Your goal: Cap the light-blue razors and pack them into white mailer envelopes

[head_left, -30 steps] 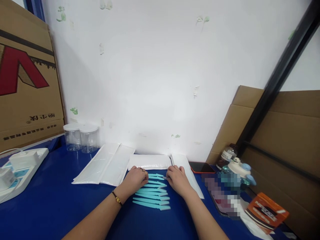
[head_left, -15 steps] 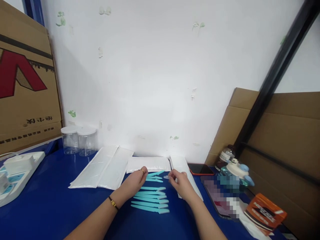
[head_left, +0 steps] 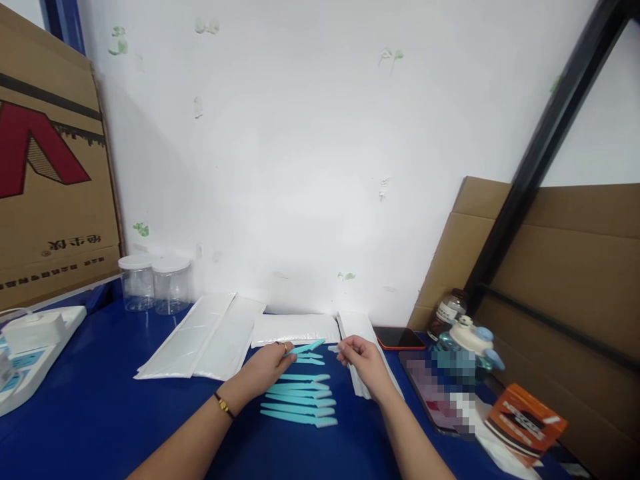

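Just on the near side of the middle white packet [head_left: 295, 329], over the blue surface [head_left: 115, 420]: one slim turquoise razor [head_left: 309, 347], held in the left hand [head_left: 270, 370], head angled up and to the right. Left fingers: closed in a pinch on the handle; exact contact partly hidden by the hand. Right hand [head_left: 364, 361], off the packet's near right corner: thumb and index finger pinched together on a small translucent sliver [head_left: 333, 348], possibly a clear cover; other fingers curled. Sliver and razor head near each other, apparently apart.

Handling (judged): razor very light; thin plastic handle, stiff with slight flex, smooth enough to twist in a loose pinch. Best hold is mid-handle, well back from the head, presumably the sharp and fragile part. Sliver likely weightless to the touch, slippery, easily dropped; take it by its sides.

Appearance: plain turquoise handle, long and narrow, a small step before the head. At least two loose razors [head_left: 310, 361] lie close to the packet; a row of five razors [head_left: 295, 407] lies farther from it on the near side, handles roughly parallel to its long edge, paler heads all rightward. Whether those heads are covered: too small to tell.
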